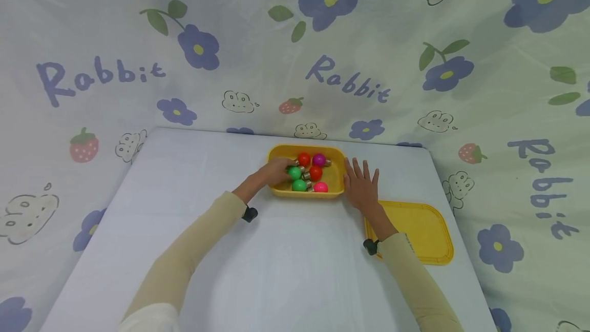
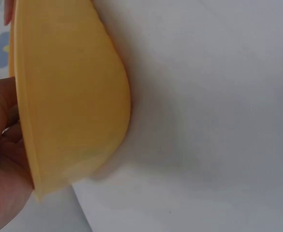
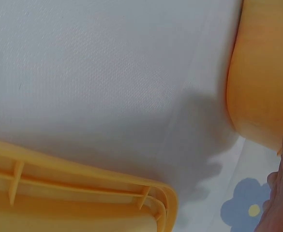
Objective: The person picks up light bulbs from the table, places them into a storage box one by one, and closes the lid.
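In the head view, a yellow plastic box (image 1: 335, 173) holds several coloured light bulbs with screw bases. My left hand (image 1: 278, 170) reaches over its left rim, with curled fingertips at a green bulb (image 1: 294, 173) and beside the base of a red bulb (image 1: 303, 159). The box wall (image 2: 73, 96) hides those fingertips in the left wrist view; I cannot tell whether they pinch a bulb. Another red bulb (image 1: 315, 172), a purple bulb (image 1: 319, 160), a second green bulb (image 1: 299, 185) and a pink bulb (image 1: 320, 187) lie nearby. My right hand (image 1: 361, 187), fingers spread, rests against the box's right side.
A yellow lid-like tray (image 1: 424, 234) lies on the white table (image 1: 286, 260) at the right, partly under my right forearm in the head view. Ribs show along its rim (image 3: 83, 174) in the right wrist view. Behind the table hangs a flower-printed cloth (image 1: 258, 55).
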Available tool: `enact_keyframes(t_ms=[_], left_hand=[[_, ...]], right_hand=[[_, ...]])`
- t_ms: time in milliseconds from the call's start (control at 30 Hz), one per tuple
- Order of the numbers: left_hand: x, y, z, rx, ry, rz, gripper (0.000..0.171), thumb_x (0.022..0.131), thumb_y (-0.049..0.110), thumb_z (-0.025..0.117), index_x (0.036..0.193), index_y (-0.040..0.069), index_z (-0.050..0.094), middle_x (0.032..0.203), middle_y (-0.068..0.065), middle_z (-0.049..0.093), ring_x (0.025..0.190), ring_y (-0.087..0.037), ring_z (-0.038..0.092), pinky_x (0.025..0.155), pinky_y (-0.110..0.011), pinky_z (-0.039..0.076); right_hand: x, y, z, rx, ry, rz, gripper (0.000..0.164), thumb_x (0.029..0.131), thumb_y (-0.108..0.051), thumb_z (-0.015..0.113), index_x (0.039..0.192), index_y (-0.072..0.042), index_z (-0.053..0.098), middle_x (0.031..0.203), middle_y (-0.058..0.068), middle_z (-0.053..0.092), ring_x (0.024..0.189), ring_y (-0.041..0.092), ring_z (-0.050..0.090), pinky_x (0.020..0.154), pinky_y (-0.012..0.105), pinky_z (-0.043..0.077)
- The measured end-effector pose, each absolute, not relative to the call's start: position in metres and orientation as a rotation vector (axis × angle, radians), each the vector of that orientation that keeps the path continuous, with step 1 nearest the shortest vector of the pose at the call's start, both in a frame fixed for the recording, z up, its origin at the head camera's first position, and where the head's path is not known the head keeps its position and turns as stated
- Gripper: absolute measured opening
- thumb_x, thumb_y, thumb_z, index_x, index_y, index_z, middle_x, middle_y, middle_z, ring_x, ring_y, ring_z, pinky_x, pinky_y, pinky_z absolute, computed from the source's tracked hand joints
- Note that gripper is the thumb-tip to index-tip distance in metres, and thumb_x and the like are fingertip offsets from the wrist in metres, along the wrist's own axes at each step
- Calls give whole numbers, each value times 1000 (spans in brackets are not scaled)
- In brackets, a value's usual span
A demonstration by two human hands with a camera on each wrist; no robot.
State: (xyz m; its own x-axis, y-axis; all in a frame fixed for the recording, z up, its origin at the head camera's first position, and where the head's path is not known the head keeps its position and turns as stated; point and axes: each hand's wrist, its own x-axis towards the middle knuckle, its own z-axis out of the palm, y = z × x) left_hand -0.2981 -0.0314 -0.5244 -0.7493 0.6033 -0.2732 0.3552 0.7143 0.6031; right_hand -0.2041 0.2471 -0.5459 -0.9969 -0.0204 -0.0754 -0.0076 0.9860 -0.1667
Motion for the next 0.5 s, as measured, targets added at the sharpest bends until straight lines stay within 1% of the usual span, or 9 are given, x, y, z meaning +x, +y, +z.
enact_keyframes(t_ms=[200, 367, 500], left_hand=[[-295, -28, -523, 718, 2442, 719, 46, 98, 12, 64, 142, 3, 55, 136, -12, 58, 113, -26, 54, 105, -39, 45], [-294, -28, -520, 709, 2443, 711, 48, 98, 12, 65, 143, 2, 53, 139, -13, 56, 118, -27, 53, 107, -40, 44], [-293, -29, -517, 702, 2441, 714, 49, 98, 12, 65, 144, 3, 52, 141, -14, 55, 121, -28, 52, 108, -42, 42]], right_hand=[[-204, 246, -546, -27, 3066, -254, 58, 109, -35, 29, 162, -18, 12, 165, 11, 14, 150, 39, 3, 114, 64, -9], [-205, 247, -547, -18, 3064, -233, 57, 109, -36, 26, 162, -19, 11, 166, 10, 13, 150, 38, 2, 114, 64, -9], [-205, 247, -548, -17, 3064, -230, 58, 109, -36, 27, 162, -19, 11, 166, 11, 13, 150, 38, 2, 114, 64, -9]])
